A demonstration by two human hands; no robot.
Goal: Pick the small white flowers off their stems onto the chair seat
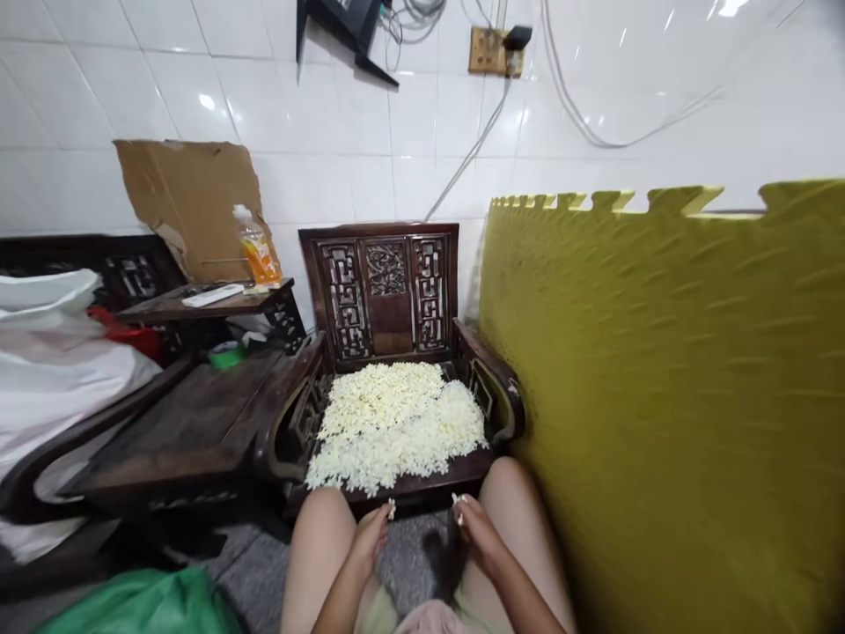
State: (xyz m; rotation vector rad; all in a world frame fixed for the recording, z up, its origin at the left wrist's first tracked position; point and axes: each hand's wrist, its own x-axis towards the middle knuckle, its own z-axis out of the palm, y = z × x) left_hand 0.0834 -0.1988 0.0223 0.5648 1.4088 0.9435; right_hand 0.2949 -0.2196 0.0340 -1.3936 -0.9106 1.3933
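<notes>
Between my knees, my left hand is closed in a pinch on a small white flower. Across from it, my right hand also has its fingers closed on a few white flowers. The two hands are apart, just in front of the chair's front edge. A thick layer of loose white and pale yellow flowers covers most of the seat of a dark carved wooden chair. A strip of bare seat shows along the front.
A large yellow-green foam mat stands along the right side. To the left is a dark wooden table with green tape; an orange drink bottle stands on a shelf behind. A green bag lies at lower left.
</notes>
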